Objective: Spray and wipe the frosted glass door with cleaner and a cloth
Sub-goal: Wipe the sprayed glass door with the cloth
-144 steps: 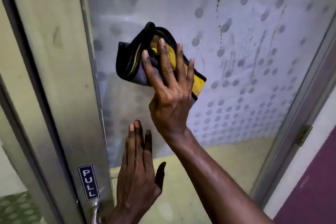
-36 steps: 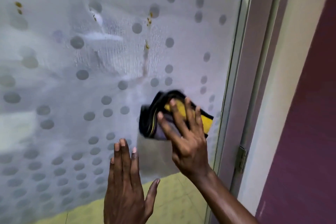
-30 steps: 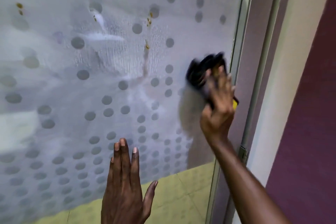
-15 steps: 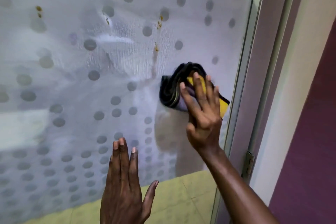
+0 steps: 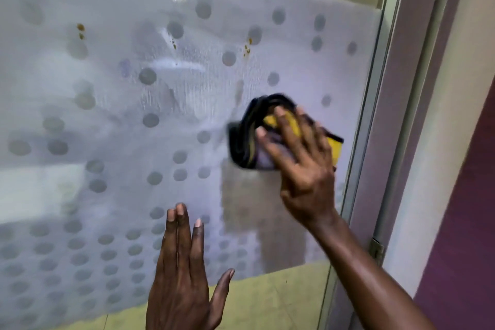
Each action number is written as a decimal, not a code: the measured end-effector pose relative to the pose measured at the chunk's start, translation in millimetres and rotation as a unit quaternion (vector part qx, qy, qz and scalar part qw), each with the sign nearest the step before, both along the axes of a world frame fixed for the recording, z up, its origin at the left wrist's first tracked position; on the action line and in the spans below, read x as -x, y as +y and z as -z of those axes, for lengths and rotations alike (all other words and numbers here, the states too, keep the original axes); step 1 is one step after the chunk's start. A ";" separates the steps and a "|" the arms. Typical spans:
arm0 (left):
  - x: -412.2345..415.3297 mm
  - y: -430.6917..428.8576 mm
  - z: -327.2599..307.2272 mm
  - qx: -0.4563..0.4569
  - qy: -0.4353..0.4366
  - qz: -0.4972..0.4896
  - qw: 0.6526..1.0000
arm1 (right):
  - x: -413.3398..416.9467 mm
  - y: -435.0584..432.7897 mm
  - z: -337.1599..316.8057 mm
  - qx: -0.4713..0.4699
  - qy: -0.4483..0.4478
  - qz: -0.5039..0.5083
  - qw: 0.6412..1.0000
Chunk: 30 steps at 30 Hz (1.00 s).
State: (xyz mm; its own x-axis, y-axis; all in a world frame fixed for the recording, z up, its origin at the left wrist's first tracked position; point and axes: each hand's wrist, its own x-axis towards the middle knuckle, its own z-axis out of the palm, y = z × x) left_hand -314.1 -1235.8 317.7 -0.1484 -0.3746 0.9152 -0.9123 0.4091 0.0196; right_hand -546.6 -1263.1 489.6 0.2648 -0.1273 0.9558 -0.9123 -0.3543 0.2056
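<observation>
The frosted glass door point(image 5: 112, 120) with grey dots fills the view; wet streaks and small brown spots mark its upper middle. A bunched black, yellow and grey cloth point(image 5: 249, 136) lies against the glass near the door's right edge. My right hand point(image 5: 302, 163) presses flat on the cloth, fingers spread, and is blurred by motion. My left hand point(image 5: 184, 276) rests flat on the lower glass, fingers together and thumb out, holding nothing. No spray bottle is in view.
The metal door frame point(image 5: 375, 104) runs down the right side, with a hinge point(image 5: 376, 249) low on it. Beyond the frame stands a white and purple wall point(image 5: 466, 195). A clear strip at the bottom of the glass shows yellowish floor point(image 5: 267, 300).
My right hand has been sweeping the cloth back and forth near the door's right edge; since half a second ago it sits slightly lower on the glass. My left hand has stayed flat in place.
</observation>
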 end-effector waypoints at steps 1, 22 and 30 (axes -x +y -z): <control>-1.9 0.2 -1.7 0.002 -0.005 -0.005 1.000 | 10.3 -1.4 -17.7 -0.002 -0.069 -0.002 0.998; -52.8 9.0 -20.4 0.019 -0.032 -0.057 0.998 | -56.8 4.7 -141.3 -0.035 -0.286 -0.103 0.952; -77.5 19.6 -26.3 0.020 -0.014 -0.066 0.998 | -104.3 14.2 -26.2 -0.017 0.067 -0.040 0.997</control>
